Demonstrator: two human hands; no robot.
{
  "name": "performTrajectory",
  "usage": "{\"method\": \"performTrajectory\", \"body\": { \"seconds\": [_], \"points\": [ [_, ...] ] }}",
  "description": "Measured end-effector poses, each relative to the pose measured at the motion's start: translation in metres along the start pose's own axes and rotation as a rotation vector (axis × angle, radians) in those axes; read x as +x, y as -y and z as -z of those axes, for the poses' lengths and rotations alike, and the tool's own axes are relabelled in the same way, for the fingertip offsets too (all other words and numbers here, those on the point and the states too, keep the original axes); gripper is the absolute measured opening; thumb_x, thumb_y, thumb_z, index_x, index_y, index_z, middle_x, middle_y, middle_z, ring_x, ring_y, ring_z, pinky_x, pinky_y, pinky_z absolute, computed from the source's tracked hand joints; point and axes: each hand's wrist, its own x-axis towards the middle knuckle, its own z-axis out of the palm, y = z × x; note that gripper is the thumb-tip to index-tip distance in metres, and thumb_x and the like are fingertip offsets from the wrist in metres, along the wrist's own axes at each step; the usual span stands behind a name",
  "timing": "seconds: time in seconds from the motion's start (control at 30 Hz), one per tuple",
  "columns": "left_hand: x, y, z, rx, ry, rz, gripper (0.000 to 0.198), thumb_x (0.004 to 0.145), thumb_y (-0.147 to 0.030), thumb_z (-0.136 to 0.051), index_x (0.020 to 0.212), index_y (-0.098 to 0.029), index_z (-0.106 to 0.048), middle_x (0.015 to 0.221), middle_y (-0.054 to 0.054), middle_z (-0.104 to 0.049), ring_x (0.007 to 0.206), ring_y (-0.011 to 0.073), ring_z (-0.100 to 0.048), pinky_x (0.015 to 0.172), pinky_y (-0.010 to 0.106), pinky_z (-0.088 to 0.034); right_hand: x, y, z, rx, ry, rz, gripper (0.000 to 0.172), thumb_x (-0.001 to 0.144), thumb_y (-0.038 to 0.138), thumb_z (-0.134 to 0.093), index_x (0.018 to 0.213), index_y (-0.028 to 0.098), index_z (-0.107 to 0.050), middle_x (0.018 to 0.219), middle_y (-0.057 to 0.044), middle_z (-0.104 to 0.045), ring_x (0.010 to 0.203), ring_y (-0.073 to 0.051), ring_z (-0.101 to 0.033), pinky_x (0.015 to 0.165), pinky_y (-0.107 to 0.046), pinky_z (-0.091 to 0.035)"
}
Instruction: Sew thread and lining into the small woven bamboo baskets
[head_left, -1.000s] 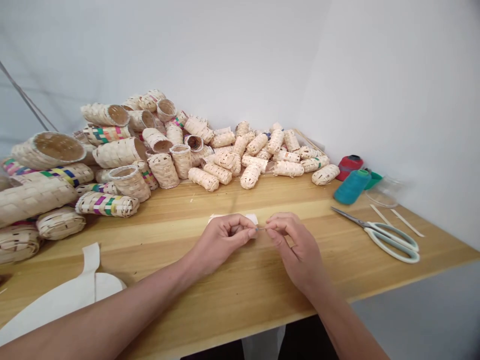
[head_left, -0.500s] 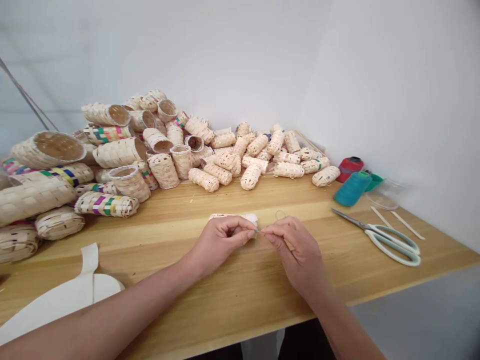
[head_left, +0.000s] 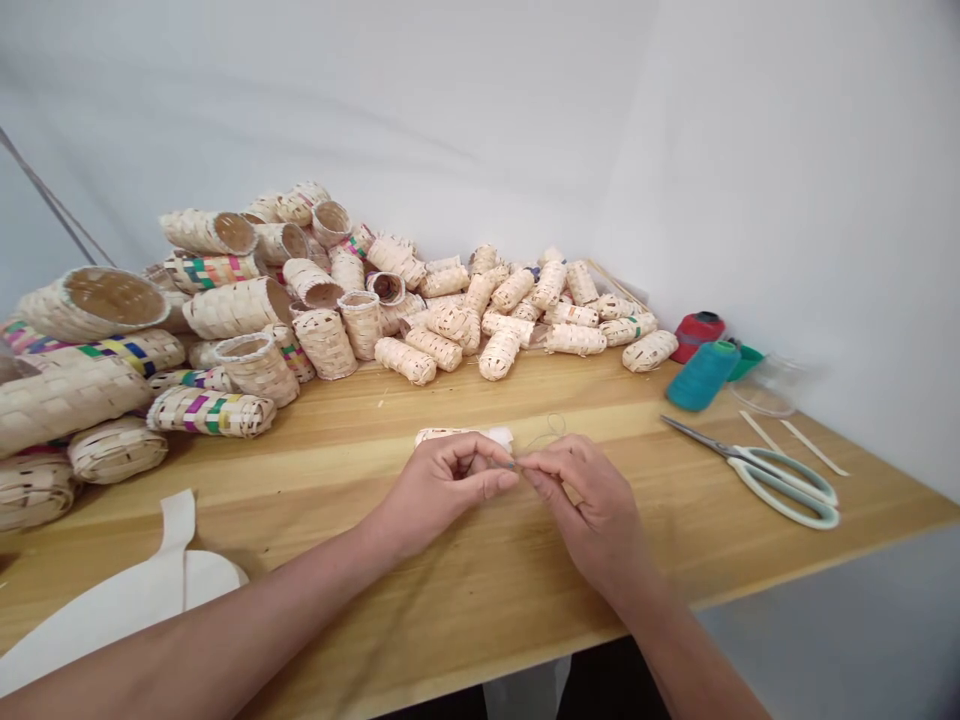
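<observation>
My left hand (head_left: 450,492) pinches a thin needle (head_left: 512,465) between thumb and forefinger, and only its tiny tip shows. My right hand (head_left: 589,510) sits just beside it, fingertips closed on a fine pale thread (head_left: 551,430) that rises in a loop above the knuckles. Directly behind my left fingers, a small woven strip with a white cloth end (head_left: 461,436) lies on the wooden table (head_left: 337,470), partly hidden by that hand.
Several woven cane baskets (head_left: 326,342) are heaped along the back wall. Right of my hands lie steel scissors with pale green handles (head_left: 784,487), a teal thread spool (head_left: 703,376) and a red spool (head_left: 697,336). A white cloth piece (head_left: 112,625) lies at lower left.
My fingertips have drawn closer together around the needle. The thread loop now stands out more clearly above my right hand. The view has shifted slightly.
</observation>
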Motion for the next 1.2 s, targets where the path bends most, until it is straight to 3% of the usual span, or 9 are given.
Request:
{"method": "performTrajectory", "body": {
  "seconds": [0.3,0.57,1.2],
  "points": [
    [0.0014,0.0031,-0.001,0.004,-0.019,-0.004,0.018,0.077,-0.032,-0.064,0.08,-0.014,-0.065,0.063,-0.002,-0.053,0.057,0.0082,-0.041,0.052,0.02,-0.028,-0.0013,-0.0004,-0.0004,-0.005,0.014,-0.007,0.015,0.091,0.018,-0.051,0.096,0.024,-0.064,0.08,-0.002,-0.058,0.079,-0.018,-0.055,0.07,-0.032,-0.046],
    [0.0014,-0.0016,-0.0028,-0.061,-0.021,0.033,0.022,0.073,-0.034,-0.067,0.078,-0.013,-0.067,0.052,-0.006,-0.043,0.047,0.005,-0.027,0.045,0.02,-0.018,-0.0009,-0.0003,0.0001,-0.018,0.017,-0.03,0.016,0.091,0.019,-0.05,0.094,0.024,-0.065,0.08,-0.002,-0.059,0.079,-0.018,-0.056,0.069,-0.032,-0.046],
    [0.0026,0.0011,-0.0017,-0.129,-0.07,0.066,0.024,0.074,-0.037,-0.067,0.078,-0.014,-0.068,0.045,-0.007,-0.043,0.044,0.0049,-0.03,0.046,0.02,-0.02,-0.0012,0.0009,0.0005,-0.001,0.006,-0.017,0.016,0.091,0.019,-0.05,0.095,0.025,-0.065,0.077,-0.002,-0.058,0.075,-0.018,-0.055,0.065,-0.032,-0.045]
  ]
}}
